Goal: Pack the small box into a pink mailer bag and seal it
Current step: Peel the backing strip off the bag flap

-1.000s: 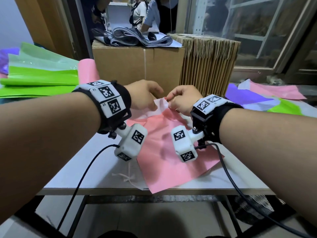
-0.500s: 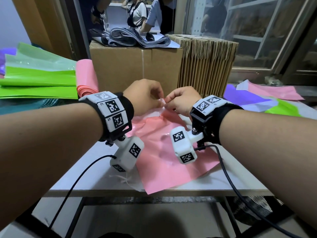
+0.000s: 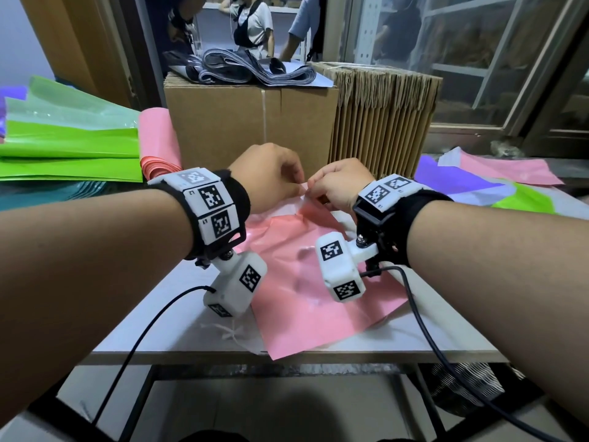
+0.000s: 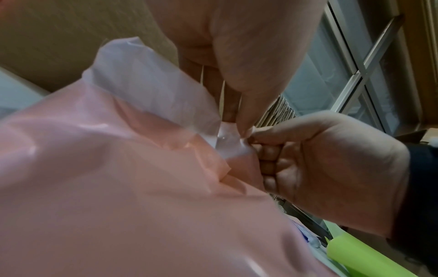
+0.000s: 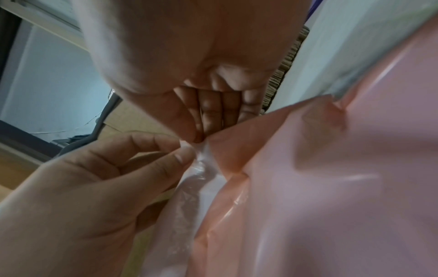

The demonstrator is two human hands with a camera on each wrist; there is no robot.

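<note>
A pink mailer bag (image 3: 306, 282) lies crumpled on the white table (image 3: 159, 314), its flap end raised at the far side. My left hand (image 3: 267, 177) pinches the tip of the white liner strip (image 5: 199, 168) on the flap between thumb and forefinger. My right hand (image 3: 338, 183) pinches the pink flap corner right beside it, its other fingers curled. In the left wrist view the strip (image 4: 227, 135) sits where the two hands' fingertips meet. The small box is not in sight; I cannot tell whether it is inside the bag.
A large cardboard box (image 3: 251, 122) and a stack of flat cartons (image 3: 382, 122) stand just behind the hands. Green mailers (image 3: 63, 145) and a pink roll (image 3: 157, 138) lie at the left, coloured mailers (image 3: 478, 186) at the right. A white scrap (image 3: 229, 333) lies near the table's front edge.
Both hands have lifted slightly with the flap and drawn closer, so their fingertips nearly touch. Less of the white flap shows between them.
</note>
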